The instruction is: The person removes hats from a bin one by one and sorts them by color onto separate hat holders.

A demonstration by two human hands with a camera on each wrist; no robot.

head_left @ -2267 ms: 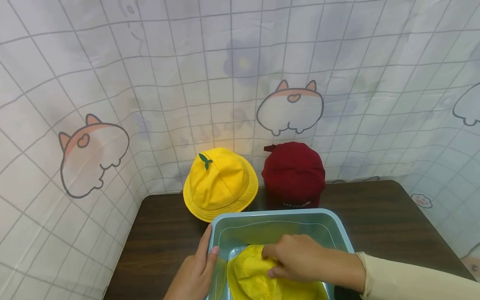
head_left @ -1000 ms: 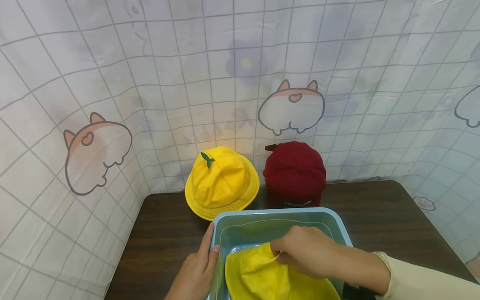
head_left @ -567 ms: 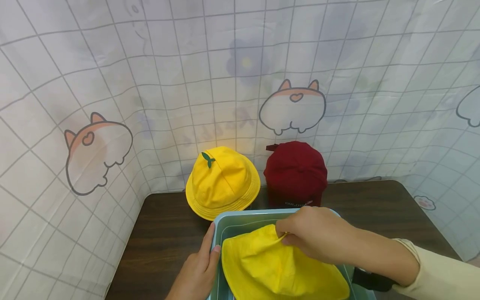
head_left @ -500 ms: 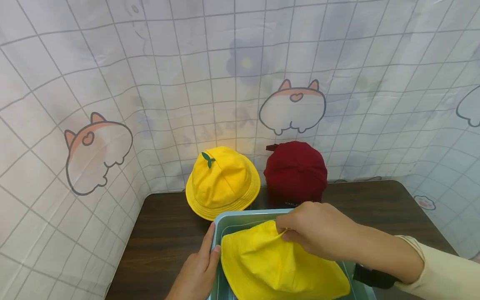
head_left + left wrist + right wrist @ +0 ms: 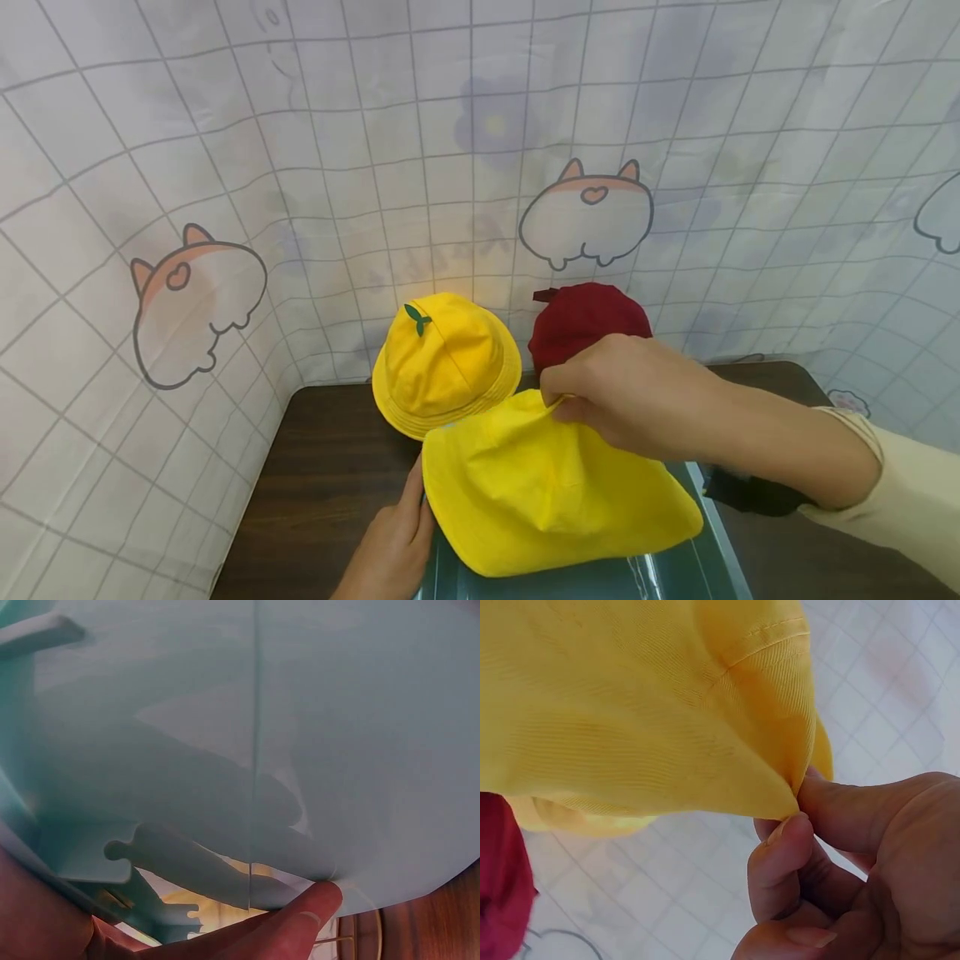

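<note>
My right hand pinches a yellow bucket hat by its crown; the hat hangs over the light blue plastic tub with its brim spread. In the right wrist view, thumb and fingers nip a fold of the cloth. Thumb and fingers of my left hand hold the tub's left side, partly hidden by the hat's brim. The left wrist view shows a fingertip on the tub's pale wall.
Behind the tub stands another yellow bucket hat with a green sprout. Beside it is a dark red cap, partly covered by my right hand. Both are on the dark wooden table, close to a checked cloth backdrop.
My right hand has lifted the yellow bucket hat from inside the tub, upward and toward the back. The left hand stays at the tub's side.
</note>
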